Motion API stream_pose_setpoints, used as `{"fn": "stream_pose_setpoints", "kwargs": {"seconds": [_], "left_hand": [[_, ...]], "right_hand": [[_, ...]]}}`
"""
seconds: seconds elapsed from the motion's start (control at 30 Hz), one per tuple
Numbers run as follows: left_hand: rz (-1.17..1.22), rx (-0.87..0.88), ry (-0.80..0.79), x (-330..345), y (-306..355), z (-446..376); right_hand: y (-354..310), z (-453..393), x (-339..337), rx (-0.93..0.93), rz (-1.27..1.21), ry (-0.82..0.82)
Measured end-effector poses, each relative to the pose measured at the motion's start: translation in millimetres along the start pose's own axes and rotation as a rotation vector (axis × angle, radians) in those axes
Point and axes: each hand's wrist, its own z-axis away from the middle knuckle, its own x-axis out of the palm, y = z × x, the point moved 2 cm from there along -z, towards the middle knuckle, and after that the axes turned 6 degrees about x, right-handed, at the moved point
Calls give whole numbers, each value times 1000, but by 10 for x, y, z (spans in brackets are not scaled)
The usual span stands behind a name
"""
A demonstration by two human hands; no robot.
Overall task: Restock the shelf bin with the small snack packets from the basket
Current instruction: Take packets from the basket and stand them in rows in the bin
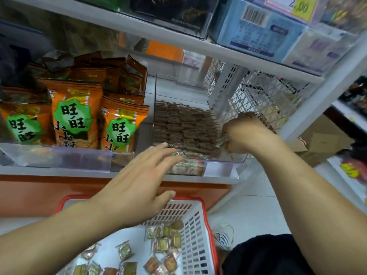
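Left hand point(139, 187) flat, fingers straight and spread, fingertips at front lip of clear plastic shelf bin point(224, 165), holding nothing. Right hand point(244, 133) over bin's right end, fingers curled down round few small clear-wrapped brown snack packets point(223, 144). Between hands: bin packed with rows of same packets. Below left hand: white slotted plastic basket with red rim point(195, 243), loose packets scattered inside. Left of left hand: orange snack bags with green labels point(74, 120) standing in neighbouring clear tray.
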Motion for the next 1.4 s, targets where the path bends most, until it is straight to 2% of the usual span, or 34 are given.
{"fn": "stream_pose_setpoints", "kwargs": {"seconds": [0.13,0.27,0.5,0.73,0.83,0.9,0.97,1.0,1.03,1.1,1.17,1.2,1.27,1.3,1.4], "left_hand": [[-2,5,-58,89,-38,0],[-24,18,-59,89,-53,5],[-72,34,-96,99,-26,-1],[-43,67,-125,81,-29,39],[-20,74,-127,32,-27,85],[-32,92,-73,-14,-34,108],[-60,108,24,-26,-64,136],[-51,97,76,-10,-102,155],[-21,79,102,32,-146,187],[19,20,36,233,-268,300],[41,-142,-228,587,-461,507],[89,-275,-384,777,-573,649],[188,-531,-617,1110,-786,976],[186,-601,-697,1256,-880,1130],[143,-674,-856,1639,-1057,1476]], "right_hand": [[-171,-112,214,-29,110,-151],[-178,-141,335,14,234,-213],[-233,-189,392,29,279,-69],[-308,-324,523,36,252,-141],[-294,-214,370,47,167,-125],[-228,-45,116,16,58,-42],[-113,222,-213,-61,-52,240],[-77,413,-364,-96,-158,328],[-104,626,-485,-169,-318,307],[-422,939,-479,-473,-521,43],[-996,1072,-69,-721,-580,-303],[-1309,1099,256,-783,-547,-442],[-1906,1077,1030,-792,-463,-652],[-2131,1052,1440,-761,-408,-720],[-2553,987,2388,-560,-370,-743]]}}
